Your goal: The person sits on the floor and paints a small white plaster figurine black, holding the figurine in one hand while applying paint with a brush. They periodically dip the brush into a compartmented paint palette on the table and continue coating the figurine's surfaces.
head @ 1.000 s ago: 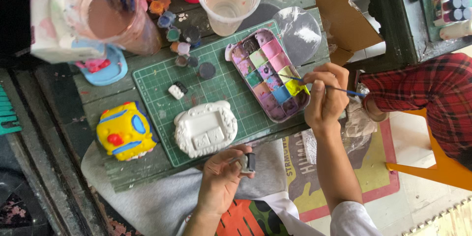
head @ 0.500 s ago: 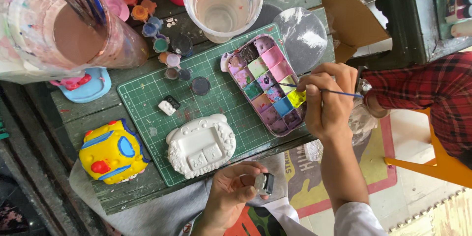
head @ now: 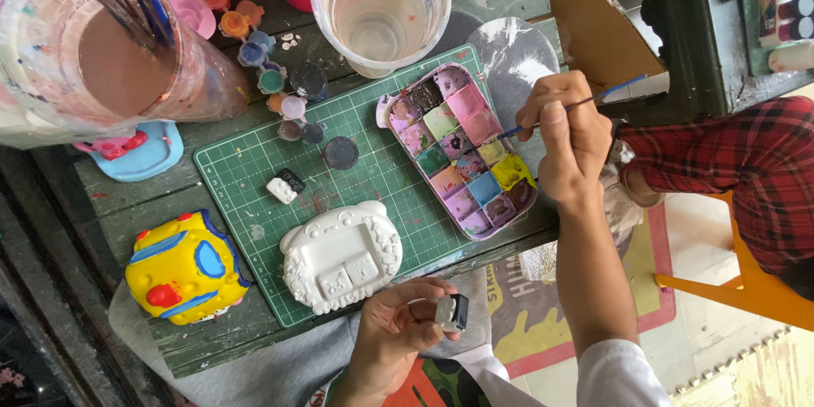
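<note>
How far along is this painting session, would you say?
One piece looks finished: the yellow figure is fully coloured in yellow, blue and red. In hand: the left hand holds a small black and grey piece, while the right hand holds a brush beside the paint palette. Left: the white plaster figure on the green mat is bare, and two small pieces lie beside it.

Our right hand (head: 570,137) now sits higher and further right than a second ago, off the paint tray (head: 462,153) and over its right edge. The brush (head: 585,102) tilts up, its handle pointing toward the cardboard (head: 593,25) where earlier it lay nearly level, with the tip on the yellow well. Our left hand (head: 398,331) comes up closer to the white plaster piece (head: 339,259), turning the small black-and-white piece (head: 452,312) so its pale face shows.
</note>
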`<state>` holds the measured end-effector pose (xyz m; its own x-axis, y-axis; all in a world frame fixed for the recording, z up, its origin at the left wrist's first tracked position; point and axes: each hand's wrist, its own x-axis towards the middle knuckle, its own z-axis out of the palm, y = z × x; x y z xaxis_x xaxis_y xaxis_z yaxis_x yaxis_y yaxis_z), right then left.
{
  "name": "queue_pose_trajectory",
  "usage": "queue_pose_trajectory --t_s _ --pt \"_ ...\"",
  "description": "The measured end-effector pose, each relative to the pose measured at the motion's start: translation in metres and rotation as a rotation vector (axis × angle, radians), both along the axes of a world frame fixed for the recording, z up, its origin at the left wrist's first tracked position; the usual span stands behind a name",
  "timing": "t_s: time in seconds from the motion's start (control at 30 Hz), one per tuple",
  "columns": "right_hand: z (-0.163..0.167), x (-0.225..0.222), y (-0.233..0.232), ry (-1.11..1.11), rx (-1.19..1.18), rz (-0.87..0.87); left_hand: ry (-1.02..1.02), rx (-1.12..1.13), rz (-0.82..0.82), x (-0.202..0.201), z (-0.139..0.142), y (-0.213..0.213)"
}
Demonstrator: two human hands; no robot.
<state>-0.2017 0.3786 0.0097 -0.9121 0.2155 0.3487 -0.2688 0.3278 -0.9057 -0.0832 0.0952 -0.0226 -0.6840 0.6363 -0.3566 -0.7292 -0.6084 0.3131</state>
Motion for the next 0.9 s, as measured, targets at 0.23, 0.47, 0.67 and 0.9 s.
queue_pose_trajectory --t_s 0.23,0.47,0.67,0.9 --pt "-0.0030 0.0004 0.0022 0.010 0.173 0.018 -0.005 -0.014 -0.008 0.0003 -0.0011 -0.0022" --pt "-0.0042 -0.0003 0.0028 0.019 0.182 0.015 -0.006 0.005 -0.001 0.0022 -0.0029 -0.0025" --pt "-0.0028 0.0001 0.0060 0.017 0.301 0.014 -0.012 0.002 0.018 0.0052 -0.0064 -0.0008" --pt "0.0000 -0.0013 0.0017 -0.015 0.216 0.031 -0.011 0.032 0.021 0.0060 -0.0076 -0.0026"
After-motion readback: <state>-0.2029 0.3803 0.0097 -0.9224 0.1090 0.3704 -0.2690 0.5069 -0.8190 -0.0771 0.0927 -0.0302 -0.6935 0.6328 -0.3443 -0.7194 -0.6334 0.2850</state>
